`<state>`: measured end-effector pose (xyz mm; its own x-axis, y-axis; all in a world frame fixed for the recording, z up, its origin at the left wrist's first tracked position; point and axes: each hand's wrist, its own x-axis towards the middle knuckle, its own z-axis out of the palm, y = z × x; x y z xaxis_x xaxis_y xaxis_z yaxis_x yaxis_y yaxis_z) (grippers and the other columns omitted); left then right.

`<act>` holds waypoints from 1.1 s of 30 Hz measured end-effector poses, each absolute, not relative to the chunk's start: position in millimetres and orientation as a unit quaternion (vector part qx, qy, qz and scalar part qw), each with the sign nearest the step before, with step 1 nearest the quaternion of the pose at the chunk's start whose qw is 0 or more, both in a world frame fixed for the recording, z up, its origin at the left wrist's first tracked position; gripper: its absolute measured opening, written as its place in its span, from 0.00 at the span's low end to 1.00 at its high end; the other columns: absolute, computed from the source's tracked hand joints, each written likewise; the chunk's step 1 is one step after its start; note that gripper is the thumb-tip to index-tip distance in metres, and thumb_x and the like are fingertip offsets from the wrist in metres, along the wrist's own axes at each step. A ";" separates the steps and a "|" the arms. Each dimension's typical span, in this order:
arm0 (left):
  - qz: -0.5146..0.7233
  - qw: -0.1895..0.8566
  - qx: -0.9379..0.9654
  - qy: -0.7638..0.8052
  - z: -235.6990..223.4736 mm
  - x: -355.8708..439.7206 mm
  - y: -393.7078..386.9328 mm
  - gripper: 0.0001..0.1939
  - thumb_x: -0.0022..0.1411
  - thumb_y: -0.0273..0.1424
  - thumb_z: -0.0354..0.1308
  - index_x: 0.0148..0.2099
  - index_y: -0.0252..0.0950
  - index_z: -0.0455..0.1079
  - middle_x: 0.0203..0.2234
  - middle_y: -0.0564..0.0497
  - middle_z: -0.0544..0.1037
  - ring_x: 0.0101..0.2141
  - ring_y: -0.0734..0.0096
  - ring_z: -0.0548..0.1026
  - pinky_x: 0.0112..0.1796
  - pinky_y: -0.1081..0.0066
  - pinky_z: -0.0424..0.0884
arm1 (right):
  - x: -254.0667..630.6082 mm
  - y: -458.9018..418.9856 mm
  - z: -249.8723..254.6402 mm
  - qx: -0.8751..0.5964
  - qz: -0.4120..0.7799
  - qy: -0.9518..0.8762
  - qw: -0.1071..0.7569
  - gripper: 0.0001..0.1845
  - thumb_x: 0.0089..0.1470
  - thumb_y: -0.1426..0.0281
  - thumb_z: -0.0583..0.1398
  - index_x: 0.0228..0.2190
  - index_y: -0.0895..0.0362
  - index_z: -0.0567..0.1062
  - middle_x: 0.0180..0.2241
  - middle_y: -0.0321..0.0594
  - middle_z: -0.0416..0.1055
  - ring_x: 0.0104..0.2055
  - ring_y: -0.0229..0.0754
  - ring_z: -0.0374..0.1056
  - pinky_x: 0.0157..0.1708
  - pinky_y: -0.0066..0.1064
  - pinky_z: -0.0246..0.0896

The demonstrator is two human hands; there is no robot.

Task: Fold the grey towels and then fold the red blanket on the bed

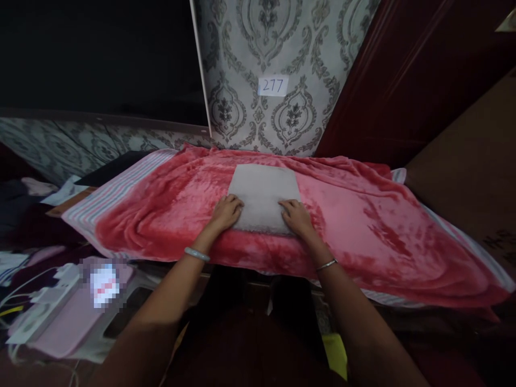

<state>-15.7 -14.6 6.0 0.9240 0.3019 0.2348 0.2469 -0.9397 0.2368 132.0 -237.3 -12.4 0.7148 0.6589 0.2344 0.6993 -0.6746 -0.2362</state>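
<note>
A light grey, square, soft-looking fabric piece (266, 196), perhaps a folded cloth or thin cushion, lies flat on a red plush blanket (346, 215). My left hand (227, 212) is at its left edge near the front corner, the fingers bent over the fabric. On the opposite edge, my right hand (297, 216) has its fingers curled onto the grey surface, the index finger reaching inward. Both hands appear to grip the sides, though the undersides of the fingers are hidden. The front edge of the grey piece lies between the wrists.
Behind the blanket rises a patterned wall with a paper label (273, 85) reading 277. A dark screen (100, 59) stands at the upper left. Lower left, a power strip (44, 306) with cables lies beside a pink flat object (76, 322). A large brown board (467, 156) borders the right.
</note>
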 end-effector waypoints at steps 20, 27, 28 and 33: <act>0.034 0.060 0.996 0.051 5.7 50.5 -4.8 0.32 0.71 0.48 0.44 0.73 0.48 0.52 0.72 0.48 0.51 0.71 0.50 0.45 0.66 0.40 0.43 | 162.5 -204.9 -5.8 -0.877 0.018 -0.474 0.078 0.30 0.69 0.58 0.47 0.69 0.45 0.54 0.73 0.37 0.41 0.74 0.53 0.36 0.67 0.58 0.39; 0.040 0.052 0.995 0.072 11.0 77.2 11.5 0.31 0.71 0.48 0.43 0.73 0.50 0.53 0.72 0.51 0.51 0.71 0.49 0.44 0.66 0.37 0.42 | 205.3 -197.3 -1.7 -0.916 0.018 -0.394 0.079 0.30 0.70 0.59 0.44 0.70 0.48 0.53 0.73 0.40 0.42 0.73 0.53 0.40 0.67 0.60 0.41; 0.043 0.049 0.995 0.082 10.9 82.1 13.7 0.32 0.71 0.49 0.43 0.73 0.50 0.53 0.72 0.51 0.51 0.71 0.48 0.44 0.66 0.37 0.42 | 208.6 -194.1 -0.4 -0.924 0.011 -0.374 0.075 0.30 0.70 0.59 0.44 0.70 0.49 0.54 0.72 0.42 0.43 0.73 0.54 0.40 0.66 0.62 0.41; 0.055 0.062 0.994 0.076 9.6 108.7 30.3 0.33 0.70 0.51 0.44 0.73 0.49 0.53 0.72 0.50 0.53 0.71 0.44 0.43 0.65 0.35 0.41 | 218.6 -170.7 -3.0 -0.882 -0.010 -0.464 0.084 0.31 0.69 0.56 0.46 0.70 0.47 0.54 0.72 0.41 0.43 0.73 0.54 0.39 0.67 0.58 0.41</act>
<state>108.7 30.3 9.6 0.9824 0.1583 0.0996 0.1446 -0.9807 0.1316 218.6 -170.7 -3.0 0.5698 0.8162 0.0956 0.8196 -0.5558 -0.1394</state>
